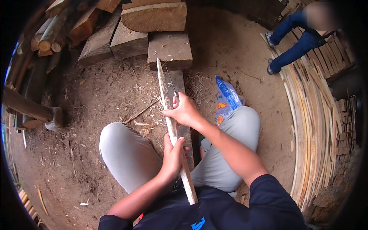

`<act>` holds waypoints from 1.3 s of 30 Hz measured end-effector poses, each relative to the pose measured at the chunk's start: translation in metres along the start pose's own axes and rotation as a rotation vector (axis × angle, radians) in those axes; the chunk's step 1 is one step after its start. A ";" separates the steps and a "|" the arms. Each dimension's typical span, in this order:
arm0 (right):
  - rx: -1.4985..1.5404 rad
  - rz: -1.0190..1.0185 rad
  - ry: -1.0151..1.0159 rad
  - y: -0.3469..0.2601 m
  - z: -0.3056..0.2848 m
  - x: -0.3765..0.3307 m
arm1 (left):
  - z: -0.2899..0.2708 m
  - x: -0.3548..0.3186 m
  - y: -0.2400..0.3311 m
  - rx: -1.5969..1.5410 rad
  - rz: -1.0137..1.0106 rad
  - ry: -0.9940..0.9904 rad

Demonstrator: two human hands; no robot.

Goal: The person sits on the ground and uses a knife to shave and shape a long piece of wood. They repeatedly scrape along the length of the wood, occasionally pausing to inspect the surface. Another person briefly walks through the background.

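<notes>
A long pale wooden stick (164,92) runs from my body away from me, its far end narrowed to a point near a squared wood block (170,44). Lower down, my left hand (174,155) is closed round the stick. Farther along it, my right hand (184,110) grips the handle of a knife (171,82), with the thumb laid against the stick. The thin blade points away from me, close beside the stick's right side. My right fingers are partly hidden behind the hand.
Stacked timbers (153,18) and logs (50,36) lie at the far left. Shavings litter the dirt floor (96,99). A blue and clear plastic bag (229,96) lies by my right knee. Long wooden strips (312,134) lie at the right, where another person (303,38) stands.
</notes>
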State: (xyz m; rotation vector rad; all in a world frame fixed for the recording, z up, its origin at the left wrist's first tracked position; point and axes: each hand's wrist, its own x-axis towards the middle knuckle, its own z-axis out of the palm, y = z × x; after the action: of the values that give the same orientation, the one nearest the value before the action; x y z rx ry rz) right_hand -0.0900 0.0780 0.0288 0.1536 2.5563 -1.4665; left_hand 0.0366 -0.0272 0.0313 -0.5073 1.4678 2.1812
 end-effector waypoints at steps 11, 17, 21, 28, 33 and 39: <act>0.488 -0.228 0.011 -0.003 -0.005 0.017 | 0.011 0.003 0.034 -0.018 0.013 -0.006; 0.695 -0.301 -0.069 -0.044 -0.048 0.029 | 0.023 0.018 0.061 0.184 0.346 -0.038; 0.584 -0.403 -0.017 -0.018 -0.043 0.041 | 0.028 0.017 0.047 0.269 0.367 -0.004; 0.603 -0.188 -0.268 -0.002 -0.022 -0.016 | 0.009 -0.020 -0.005 0.267 0.280 0.079; 0.432 -0.031 -0.295 0.009 -0.021 -0.030 | 0.003 -0.023 -0.027 0.273 0.217 0.072; 0.277 -0.034 -0.229 0.011 -0.024 -0.034 | 0.002 -0.020 -0.032 0.307 0.190 0.081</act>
State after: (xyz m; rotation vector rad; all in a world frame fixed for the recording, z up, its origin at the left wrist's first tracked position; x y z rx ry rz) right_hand -0.0579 0.1048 0.0387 -0.0193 2.1810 -1.7350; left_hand 0.0709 -0.0186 0.0177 -0.3649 1.9225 2.0370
